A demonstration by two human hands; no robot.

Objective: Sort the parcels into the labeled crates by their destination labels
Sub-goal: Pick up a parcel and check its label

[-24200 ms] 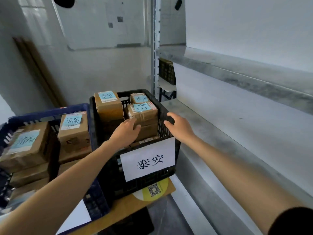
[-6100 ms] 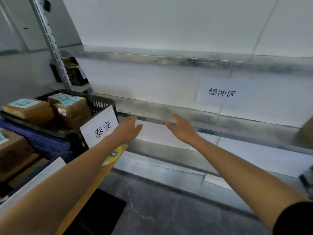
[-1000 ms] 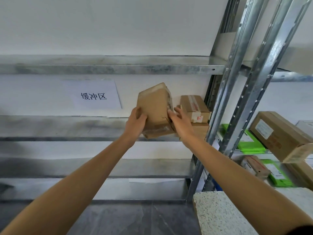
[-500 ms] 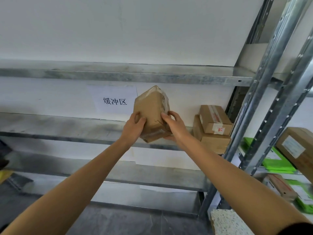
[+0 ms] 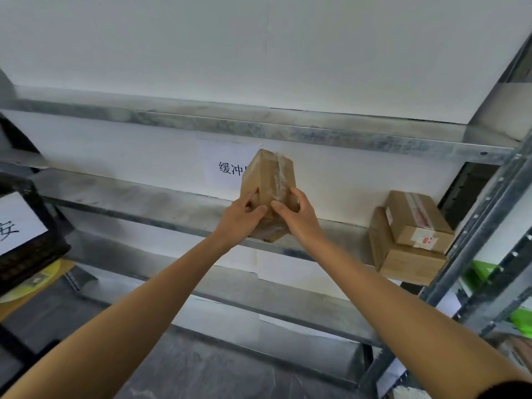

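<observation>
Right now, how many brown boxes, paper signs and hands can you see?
Brown boxes: 3 (held box, upper stacked box, lower stacked box)
Paper signs: 2 (shelf sign, crate sign)
Hands: 2 (left hand, right hand)
Total: 7

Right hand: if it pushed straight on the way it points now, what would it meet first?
The cardboard parcel it already grips together with the left hand. Beyond that, probably the paper sign on the back wall, though depth is unclear.

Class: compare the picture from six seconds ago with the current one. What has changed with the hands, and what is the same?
Then both hands were empty; now the left hand and right hand grip a taped cardboard parcel, carried leftward in front of the paper sign. The two stacked boxes stay on the shelf.
</observation>
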